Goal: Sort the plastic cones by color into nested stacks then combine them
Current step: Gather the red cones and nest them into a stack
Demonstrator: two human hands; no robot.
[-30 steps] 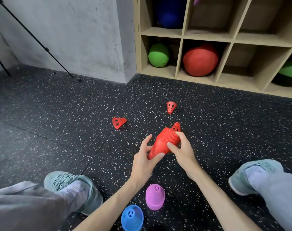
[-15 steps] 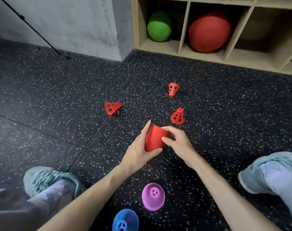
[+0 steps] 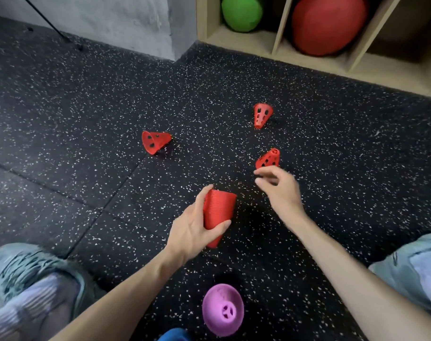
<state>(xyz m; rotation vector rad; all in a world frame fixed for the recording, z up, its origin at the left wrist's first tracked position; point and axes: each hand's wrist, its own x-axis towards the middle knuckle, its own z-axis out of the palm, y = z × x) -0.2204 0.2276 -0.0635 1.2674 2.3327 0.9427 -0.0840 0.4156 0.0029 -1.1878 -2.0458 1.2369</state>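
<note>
Left hand [image 3: 194, 230] grips red stack [image 3: 218, 212]; right hand [image 3: 279, 190], empty, nears loose cone [image 3: 268, 159].

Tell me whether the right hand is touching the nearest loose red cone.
Cannot tell: in the head view the right hand's fingertips overlap the cone's lower edge, hiding any gap.

Bare forearms, no sleeves, no rings or watch on left hand [image 3: 197, 232] or right hand [image 3: 280, 190]; pale teal knit sneaker [image 3: 30, 271] with dark flecks and light striped sock on left foot; light blue trouser leg [image 3: 416, 269] on right side, blurred
</note>
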